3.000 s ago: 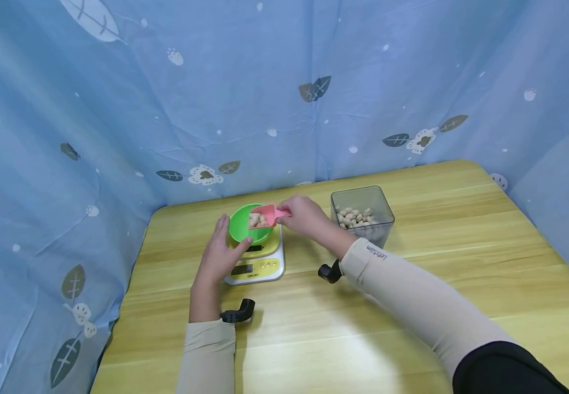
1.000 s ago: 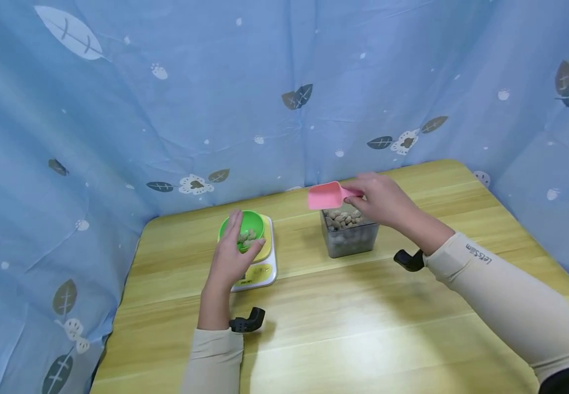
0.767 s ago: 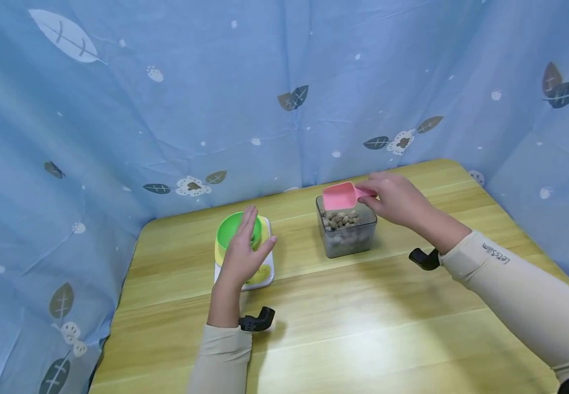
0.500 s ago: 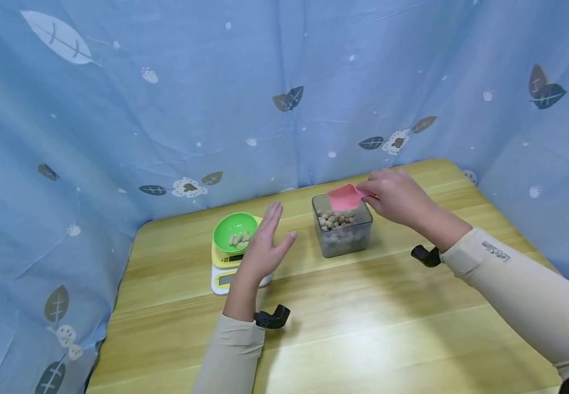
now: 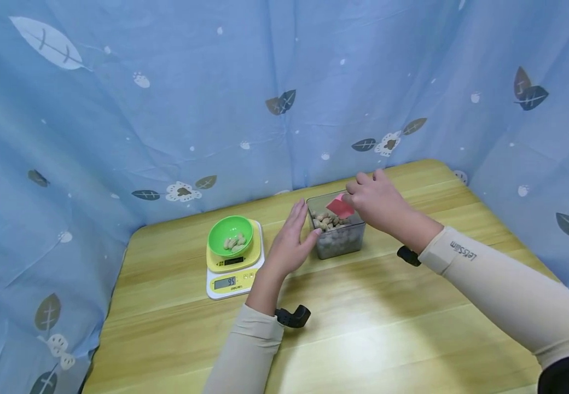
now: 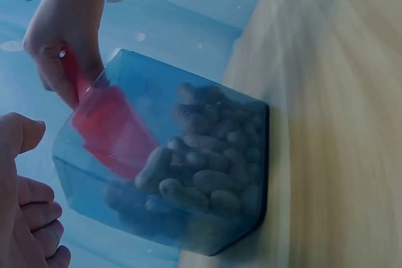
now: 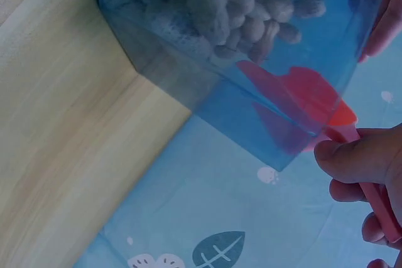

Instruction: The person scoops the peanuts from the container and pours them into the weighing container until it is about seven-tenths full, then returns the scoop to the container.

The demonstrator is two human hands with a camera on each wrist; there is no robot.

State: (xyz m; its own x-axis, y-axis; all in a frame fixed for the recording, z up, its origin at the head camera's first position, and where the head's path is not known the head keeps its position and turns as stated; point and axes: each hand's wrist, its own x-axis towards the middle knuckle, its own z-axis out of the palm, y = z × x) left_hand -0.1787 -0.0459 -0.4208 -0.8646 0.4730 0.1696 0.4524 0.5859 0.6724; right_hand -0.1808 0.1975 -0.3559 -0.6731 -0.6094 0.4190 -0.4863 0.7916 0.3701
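Observation:
My right hand (image 5: 378,202) grips the handle of a pink scoop (image 5: 340,207), its blade tilted down inside a clear grey square container (image 5: 341,243). Unshelled peanuts (image 6: 195,180) fill the lower part of that container, and the scoop's front edge reaches them in the left wrist view. At the container's left side is my left hand (image 5: 289,243), fingers extended and holding nothing; whether it touches the wall I cannot tell. Further left, a green bowl (image 5: 219,232) with several peanuts (image 5: 235,242) rests on a yellow and white kitchen scale (image 5: 245,282) with its display lit.
The wooden table (image 5: 166,306) extends in front of the scale and container. Behind its back edge hangs a blue patterned curtain (image 5: 215,109). A black wrist camera (image 5: 294,316) sticks out from my left wrist, above the tabletop.
Peanuts from the scoop are now in the bowl. My right hand has carried the emptied scoop right and lowered it into the container. My left hand has moved from the bowl to the container.

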